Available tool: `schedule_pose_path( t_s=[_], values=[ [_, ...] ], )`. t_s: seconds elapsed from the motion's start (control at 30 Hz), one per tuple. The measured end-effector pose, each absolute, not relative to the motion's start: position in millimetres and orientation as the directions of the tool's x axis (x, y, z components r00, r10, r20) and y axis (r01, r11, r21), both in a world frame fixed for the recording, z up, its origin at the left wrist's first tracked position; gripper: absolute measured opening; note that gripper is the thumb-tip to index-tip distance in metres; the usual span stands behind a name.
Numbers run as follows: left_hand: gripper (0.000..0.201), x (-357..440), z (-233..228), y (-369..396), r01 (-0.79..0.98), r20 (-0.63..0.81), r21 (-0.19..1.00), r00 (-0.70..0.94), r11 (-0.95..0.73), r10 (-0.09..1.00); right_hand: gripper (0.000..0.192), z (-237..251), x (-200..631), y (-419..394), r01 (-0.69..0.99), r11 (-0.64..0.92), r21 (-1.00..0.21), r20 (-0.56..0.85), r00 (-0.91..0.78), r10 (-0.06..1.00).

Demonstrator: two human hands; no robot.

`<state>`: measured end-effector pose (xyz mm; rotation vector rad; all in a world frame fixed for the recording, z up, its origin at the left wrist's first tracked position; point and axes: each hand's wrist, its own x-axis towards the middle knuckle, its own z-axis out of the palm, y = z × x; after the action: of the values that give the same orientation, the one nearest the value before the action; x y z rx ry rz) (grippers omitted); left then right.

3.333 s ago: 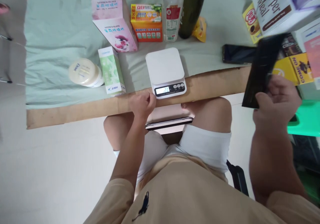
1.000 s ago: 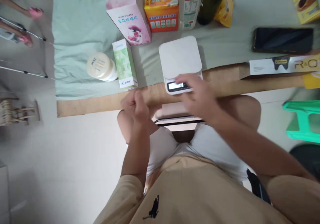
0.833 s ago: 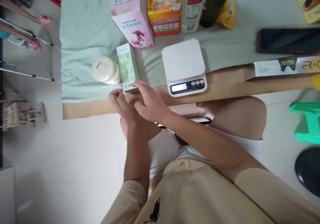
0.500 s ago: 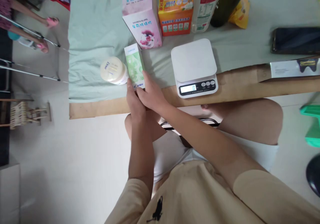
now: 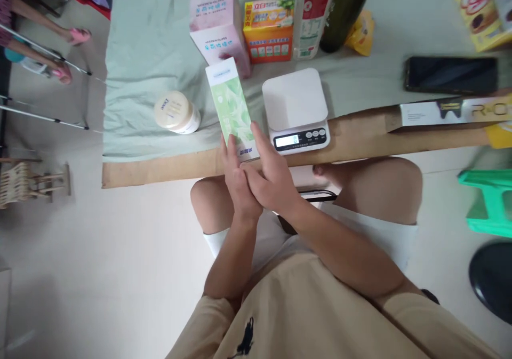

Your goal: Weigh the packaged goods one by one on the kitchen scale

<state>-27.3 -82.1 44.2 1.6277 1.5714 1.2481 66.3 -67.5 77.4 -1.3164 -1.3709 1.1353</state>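
Between my two hands is a slim green-and-white box (image 5: pixel 231 102), its far end tilted away from me toward the pink box. My left hand (image 5: pixel 239 180) grips its near left side, and my right hand (image 5: pixel 272 172) closes on the near right edge, its fingers overlapping the left. Just right of the box a white kitchen scale (image 5: pixel 296 103) rests at the table edge with a bare platform; its display seems to read 0. A cream-lidded Dove jar (image 5: pixel 177 112) stands to the left of the box.
Behind stand a pink box (image 5: pixel 216 23), an orange-and-yellow carton (image 5: pixel 269 31), a clear bottle (image 5: pixel 314 23) with a red label and a dark green bottle (image 5: pixel 347 9). A black phone (image 5: pixel 451 74) and a long white box (image 5: pixel 452 112) lie right. A green stool (image 5: pixel 490 201) is on the floor.
The green-and-white box has come up and toward me, away from the jar, with both hands on it. My view has shifted slightly to the right.
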Motion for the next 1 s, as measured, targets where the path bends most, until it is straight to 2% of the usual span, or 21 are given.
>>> schedule_pose_path(
  t_s=[0.13, 0.27, 0.43, 0.57, 0.7, 0.83, 0.93, 1.0],
  values=[
    [0.066, 11, 51, -75, 0.364, 0.255, 0.901, 0.000, -0.237, 0.967, 0.074, 83, 109, -67, 0.218, 0.000, -0.976, 0.016, 0.071, 0.997],
    [0.072, 50, 48, -64, 0.284, 0.174, 0.942, 0.046, -0.180, 0.984, 0.066, 77, 146, -57, 0.202, -0.040, -0.979, -0.005, 0.168, 0.986],
    [0.079, 68, 48, -60, 0.296, 0.140, 0.940, 0.114, -0.168, 0.984, 0.060, 69, 164, -56, 0.163, -0.079, -0.984, -0.029, 0.287, 0.958],
    [0.079, 69, 44, -58, 0.307, 0.094, 0.944, 0.112, -0.124, 0.989, 0.055, 62, 166, -53, 0.122, -0.089, -0.989, -0.048, 0.304, 0.951],
    [0.078, 69, 37, -57, 0.316, 0.084, 0.942, 0.091, -0.108, 0.992, 0.053, 56, 163, -46, 0.127, -0.077, -0.989, -0.043, 0.250, 0.967],
    [0.069, 57, 35, -52, 0.345, 0.172, 0.920, 0.063, -0.183, 0.983, 0.049, 49, 167, -44, 0.091, -0.016, -0.996, 0.007, 0.241, 0.971],
    [0.060, 27, 35, -44, 0.409, 0.320, 0.872, -0.057, -0.270, 0.946, 0.034, 40, 187, -45, 0.127, 0.085, -0.988, 0.128, 0.375, 0.918],
    [0.047, 4, 32, -38, 0.463, 0.324, 0.850, -0.085, -0.251, 0.942, 0.021, 34, 206, -47, 0.184, 0.102, -0.978, 0.178, 0.469, 0.865]
  ],
)
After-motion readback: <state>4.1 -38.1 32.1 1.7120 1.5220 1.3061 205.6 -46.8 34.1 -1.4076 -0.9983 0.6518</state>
